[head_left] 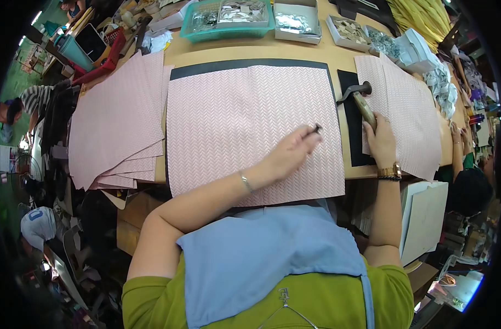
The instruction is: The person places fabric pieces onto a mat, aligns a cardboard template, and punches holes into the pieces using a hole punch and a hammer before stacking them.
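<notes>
At the left of the frame, a fanned stack of pale pink, chevron-embossed sheets (119,115) lies on the light wooden table (206,54). Top centre sits a turquoise plastic tray (225,35) of small parts. Mid-frame, a large pale pink, chevron-embossed sheet (223,120) lies flat over a dark board (245,63). Above its right half, the left hand (294,151) pinches a small, dark, slim tool (317,128); whether that touches the sheet, I cannot tell. Right of centre is a black rectangular pad (351,126). Over its right edge, the right hand (381,140) wraps round the worn wooden handle of a dark metal-headed hammer (363,107), head toward the top. More pale pink sheets (412,115) lie at right.
</notes>
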`<state>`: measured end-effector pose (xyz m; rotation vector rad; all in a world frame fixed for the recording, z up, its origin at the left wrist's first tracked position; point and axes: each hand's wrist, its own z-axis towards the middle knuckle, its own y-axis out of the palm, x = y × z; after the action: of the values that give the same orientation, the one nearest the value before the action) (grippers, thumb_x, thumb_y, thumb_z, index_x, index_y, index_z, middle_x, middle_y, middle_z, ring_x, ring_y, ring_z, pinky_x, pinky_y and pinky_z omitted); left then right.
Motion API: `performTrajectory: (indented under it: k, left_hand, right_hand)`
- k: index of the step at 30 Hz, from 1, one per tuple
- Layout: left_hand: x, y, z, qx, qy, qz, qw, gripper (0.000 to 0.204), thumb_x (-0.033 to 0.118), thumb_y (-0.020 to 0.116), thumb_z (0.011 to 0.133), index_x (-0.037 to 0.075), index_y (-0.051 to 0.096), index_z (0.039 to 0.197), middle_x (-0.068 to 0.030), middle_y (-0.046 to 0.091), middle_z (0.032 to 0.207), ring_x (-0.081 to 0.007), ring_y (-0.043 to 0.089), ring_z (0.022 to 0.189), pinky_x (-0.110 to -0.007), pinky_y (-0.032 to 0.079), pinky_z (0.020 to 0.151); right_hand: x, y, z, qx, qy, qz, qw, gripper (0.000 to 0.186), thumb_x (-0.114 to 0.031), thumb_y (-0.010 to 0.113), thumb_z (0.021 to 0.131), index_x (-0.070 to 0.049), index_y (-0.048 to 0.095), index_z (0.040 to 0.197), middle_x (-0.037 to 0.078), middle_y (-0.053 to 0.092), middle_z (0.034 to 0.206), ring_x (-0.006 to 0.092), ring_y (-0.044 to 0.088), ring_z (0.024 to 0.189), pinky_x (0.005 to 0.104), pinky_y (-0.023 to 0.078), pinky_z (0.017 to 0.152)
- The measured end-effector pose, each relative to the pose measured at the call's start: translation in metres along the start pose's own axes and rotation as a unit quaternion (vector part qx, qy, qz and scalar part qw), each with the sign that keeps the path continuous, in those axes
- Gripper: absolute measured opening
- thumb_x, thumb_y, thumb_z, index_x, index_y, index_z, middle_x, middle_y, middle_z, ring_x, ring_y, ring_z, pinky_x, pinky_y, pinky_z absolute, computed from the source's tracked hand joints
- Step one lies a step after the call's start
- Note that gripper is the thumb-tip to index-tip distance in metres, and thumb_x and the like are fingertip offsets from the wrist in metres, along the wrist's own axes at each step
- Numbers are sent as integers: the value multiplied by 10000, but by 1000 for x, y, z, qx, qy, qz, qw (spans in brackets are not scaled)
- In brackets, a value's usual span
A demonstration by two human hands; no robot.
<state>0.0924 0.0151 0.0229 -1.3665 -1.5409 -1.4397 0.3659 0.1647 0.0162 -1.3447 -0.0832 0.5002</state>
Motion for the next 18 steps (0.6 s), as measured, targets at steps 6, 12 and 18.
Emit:
performTrajectory:
  k: [6, 12, 18]
  left_hand:
    - [44, -117, 12, 272, 198, 12, 942, 269, 169, 517, 1063, 60, 597, 1296, 12, 628, 845, -51, 565, 746, -205, 447, 708]
    - [54, -195, 45, 337, 314, 41, 887, 309, 129, 659, 1004, 41, 629, 1298, -17, 695, 1044, -77, 658, 932, -228, 527, 780]
    - [36, -180, 46, 309, 308, 94, 895, 308, 117, 698, 973, 50, 661, 1272, -34, 702, 1061, -106, 668, 985, -248, 539, 851]
  right_hand:
    - [-51, -30, 2, -125, 167, 341, 917, 374, -292, 611, 1031, -7, 579, 1271, -11, 567, 812, 35, 523, 603, 217, 430, 500]
    - [-112, -5, -31, -205, 114, 525, 818, 359, -226, 601, 1035, -21, 534, 1322, -13, 565, 829, 29, 504, 573, 214, 416, 476]
    - [-121, -8, -34, -218, 51, 359, 906, 422, -224, 643, 990, 42, 530, 1296, 132, 680, 941, 191, 654, 837, 330, 517, 814]
